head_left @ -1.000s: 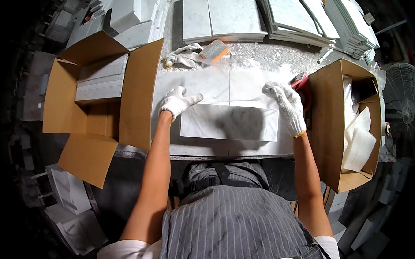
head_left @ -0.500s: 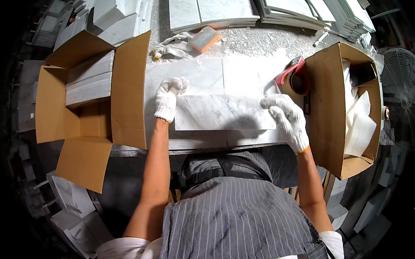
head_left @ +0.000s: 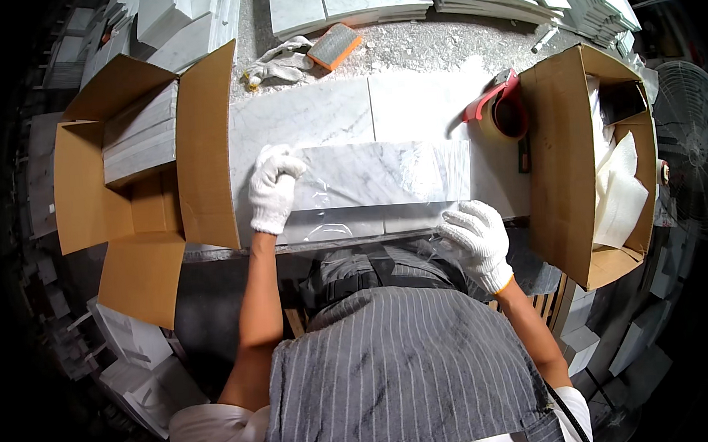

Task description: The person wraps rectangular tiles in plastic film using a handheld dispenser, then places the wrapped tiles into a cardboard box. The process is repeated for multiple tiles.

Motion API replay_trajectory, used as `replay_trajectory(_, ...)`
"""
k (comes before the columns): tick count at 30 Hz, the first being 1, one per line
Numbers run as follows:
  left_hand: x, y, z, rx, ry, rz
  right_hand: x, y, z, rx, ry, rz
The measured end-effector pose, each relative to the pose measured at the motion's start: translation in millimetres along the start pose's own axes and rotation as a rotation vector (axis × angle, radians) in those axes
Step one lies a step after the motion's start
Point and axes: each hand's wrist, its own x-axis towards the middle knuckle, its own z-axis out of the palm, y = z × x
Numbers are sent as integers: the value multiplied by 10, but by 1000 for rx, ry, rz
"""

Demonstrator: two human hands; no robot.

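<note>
At the near edge of the surface (head_left: 412,110) lies a marble tile (head_left: 384,179) under clear film. The left hand (head_left: 273,190) presses flat on its left end; the right hand (head_left: 475,239) pinches the film (head_left: 346,221) below its right corner. Best pull evenly, keeping it taut and wrinkle-free.

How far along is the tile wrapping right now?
Done: the open cardboard box on the left already holds grey-white slabs on edge. In hand: one marble tile lies on the bench, the left hand pressing its left end and the right hand pulling clear film at the near edge. Left: that tile is not boxed, and the tape dispenser sits untouched.
</note>
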Motion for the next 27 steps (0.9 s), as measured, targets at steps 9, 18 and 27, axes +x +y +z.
replay_trajectory(9,-583,497,-361,826,-308,49,-340,221,546,-3,103,66)
replay_trajectory(18,-230,1242,920,421,-244,538,-209,217,680,69,163,39)
replay_trajectory(27,-476,-87,228,798,147,-173,-385,404,767,88,114,81)
